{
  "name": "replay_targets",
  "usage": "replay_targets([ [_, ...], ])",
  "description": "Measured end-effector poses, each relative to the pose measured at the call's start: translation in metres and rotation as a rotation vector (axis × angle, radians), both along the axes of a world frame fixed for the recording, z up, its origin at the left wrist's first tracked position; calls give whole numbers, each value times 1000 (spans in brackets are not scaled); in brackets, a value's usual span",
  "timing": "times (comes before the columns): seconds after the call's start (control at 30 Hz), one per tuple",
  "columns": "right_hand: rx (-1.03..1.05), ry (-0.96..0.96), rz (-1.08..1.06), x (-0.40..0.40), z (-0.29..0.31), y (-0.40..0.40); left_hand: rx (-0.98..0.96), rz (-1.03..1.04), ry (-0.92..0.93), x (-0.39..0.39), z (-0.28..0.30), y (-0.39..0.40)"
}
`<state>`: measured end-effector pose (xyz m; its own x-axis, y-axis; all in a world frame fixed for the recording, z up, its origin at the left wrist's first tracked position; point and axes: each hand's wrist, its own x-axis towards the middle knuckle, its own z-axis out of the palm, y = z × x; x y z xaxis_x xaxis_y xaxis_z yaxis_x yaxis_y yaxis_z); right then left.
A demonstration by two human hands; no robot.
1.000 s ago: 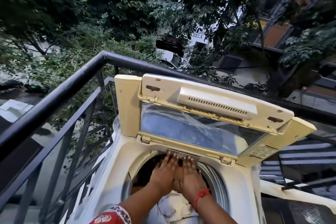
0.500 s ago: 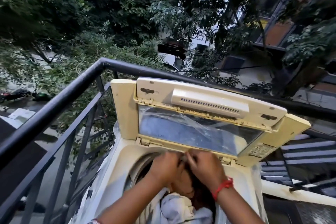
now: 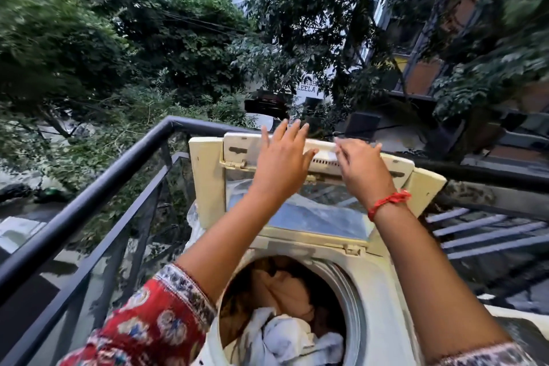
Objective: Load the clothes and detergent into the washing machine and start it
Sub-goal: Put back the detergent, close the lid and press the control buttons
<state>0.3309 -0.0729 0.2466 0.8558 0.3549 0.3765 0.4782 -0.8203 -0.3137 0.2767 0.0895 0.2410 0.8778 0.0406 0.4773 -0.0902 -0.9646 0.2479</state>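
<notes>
We have the clothes (image 3: 285,315) already down in the drum of the washing machine (image 3: 371,303), white and tan pieces heaped near its mouth. Above the drum the lid (image 3: 208,181) stands folded upright at the back of the machine, and both our hands are up at its top edge. Our left hand (image 3: 282,157) is spread flat, fingers straight, over the upper panel; whether it touches or only hovers there we cannot tell. Our right hand (image 3: 361,166) has fingers bent at the panel's raised grip, and blur keeps us from saying whether it grasps it. We see no detergent. We judge the step in hand to be shutting the lid: the next move calls for a firm hold on that edge and an even pull forward and down. Behind the machine runs a black railing (image 3: 98,187), trees (image 3: 148,47) beyond.
</notes>
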Motion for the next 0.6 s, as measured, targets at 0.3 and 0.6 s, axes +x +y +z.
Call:
replay_targets([
  [0.3, 138, 16, 60, -47, 14, -21, -52, -23, -16, -37, 0, 0],
  [0.6, 113, 166, 90, -103, 15, -42, -137, -118, 151, -83, 10, 11],
])
